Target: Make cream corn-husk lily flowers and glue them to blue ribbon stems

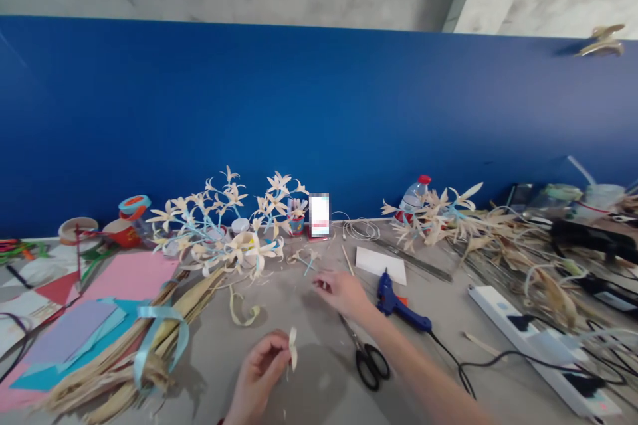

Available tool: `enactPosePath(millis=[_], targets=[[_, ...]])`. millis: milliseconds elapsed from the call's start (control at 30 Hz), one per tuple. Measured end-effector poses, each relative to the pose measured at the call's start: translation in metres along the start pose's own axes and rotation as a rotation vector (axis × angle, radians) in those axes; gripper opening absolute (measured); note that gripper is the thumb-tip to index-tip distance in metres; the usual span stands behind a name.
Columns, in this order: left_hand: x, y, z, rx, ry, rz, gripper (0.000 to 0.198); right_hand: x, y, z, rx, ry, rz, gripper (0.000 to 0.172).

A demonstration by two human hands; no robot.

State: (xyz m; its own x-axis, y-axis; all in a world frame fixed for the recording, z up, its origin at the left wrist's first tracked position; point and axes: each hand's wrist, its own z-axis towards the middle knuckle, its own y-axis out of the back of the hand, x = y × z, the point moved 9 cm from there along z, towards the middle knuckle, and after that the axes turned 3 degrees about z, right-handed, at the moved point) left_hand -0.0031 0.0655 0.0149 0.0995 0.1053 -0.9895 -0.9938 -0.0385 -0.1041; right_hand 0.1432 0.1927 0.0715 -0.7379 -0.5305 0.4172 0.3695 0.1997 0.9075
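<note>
My left hand (259, 368) is low in the middle, its fingers pinched on a small cream husk petal piece (293, 347). My right hand (343, 292) reaches forward over the grey table, fingers curled together near a small cream and light-blue flower piece (305, 259); whether it holds anything I cannot make out. Black-handled scissors (367, 358) lie just under my right forearm. A blue glue gun (396, 304) lies right of that hand.
A bouquet of cream husk flowers (224, 226) with a blue ribbon lies at left on coloured paper sheets (90, 325). More husk flowers and strips (448, 219) lie at right. A white power strip (528, 342), a water bottle (413, 198) and tape rolls (80, 229) stand around.
</note>
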Motion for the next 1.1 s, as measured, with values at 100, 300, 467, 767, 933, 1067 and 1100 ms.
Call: enactPosePath(millis=[100,300,467,767,933,1067,1100], targets=[[0.003,0.008,-0.001,-0.034,-0.006,-0.017,0.022,0.007,-0.017,0.051,0.022,0.015,-0.040,0.026],[0.003,0.014,-0.002,-0.104,-0.030,-0.082,0.026,0.015,-0.043,0.097,0.042,-0.015,-0.035,0.027],[0.009,0.008,-0.001,-0.038,-0.046,-0.089,0.024,0.005,-0.038,0.078,-0.002,-0.033,0.156,0.017],[0.000,0.003,-0.001,-0.014,0.009,-0.096,0.023,-0.006,-0.037,0.042,0.021,-0.134,0.891,0.017],[-0.003,0.015,-0.001,-0.123,0.031,-0.074,0.019,0.019,-0.038,0.001,0.089,-0.222,1.318,0.028],[-0.013,0.015,-0.002,-0.198,0.027,-0.095,0.013,0.042,-0.046,-0.035,0.157,-0.421,1.902,0.029],[-0.019,0.011,-0.001,-0.189,0.002,-0.100,0.012,0.046,-0.047,-0.042,0.151,-0.456,1.991,0.028]])
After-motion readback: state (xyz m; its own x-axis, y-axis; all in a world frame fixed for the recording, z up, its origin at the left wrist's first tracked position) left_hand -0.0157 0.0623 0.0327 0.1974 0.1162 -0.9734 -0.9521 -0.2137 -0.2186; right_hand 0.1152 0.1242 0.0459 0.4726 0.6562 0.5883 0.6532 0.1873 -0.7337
